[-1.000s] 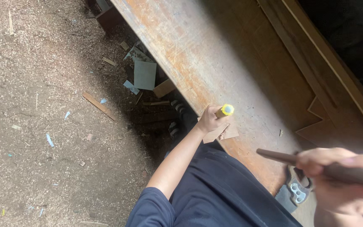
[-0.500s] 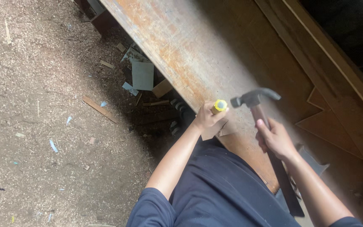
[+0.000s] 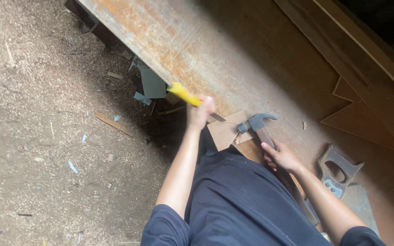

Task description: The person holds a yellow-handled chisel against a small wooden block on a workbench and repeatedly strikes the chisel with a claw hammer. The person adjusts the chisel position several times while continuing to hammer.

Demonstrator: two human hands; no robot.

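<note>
Workshop floor of packed earth [image 3: 37,150], strewn with sawdust, wood offcuts and small pale blue scraps. Across the upper frame runs a long, worn wooden workbench [image 3: 233,50] with an orange-brown, scratched top; its right half lies in shade. A raised timber rail [image 3: 365,59] borders the bench on the far right.

Under the bench edge, on the floor: a flat grey rectangular sheet piece [image 3: 152,83], unmarked as far as can be seen, with smaller grey-blue fragments beside it. A thin wooden strip [image 3: 113,124] lies apart on the dirt.

The person wears dark navy clothing [image 3: 247,200], seen from above.

On the bench, near the right forearm, lies a handsaw handle of grey wood with a dark grip opening [image 3: 338,171]; the blade is mostly hidden.

A small, flat, light-brown wooden board [image 3: 226,132] rests at the bench's near edge. The left hand [image 3: 200,111] is clenched round a yellow-handled chisel [image 3: 183,94], its metal tip meeting the board. The right hand [image 3: 281,157] grasps the wooden shaft of a steel claw hammer [image 3: 257,124], whose head sits on or just above the board.
</note>
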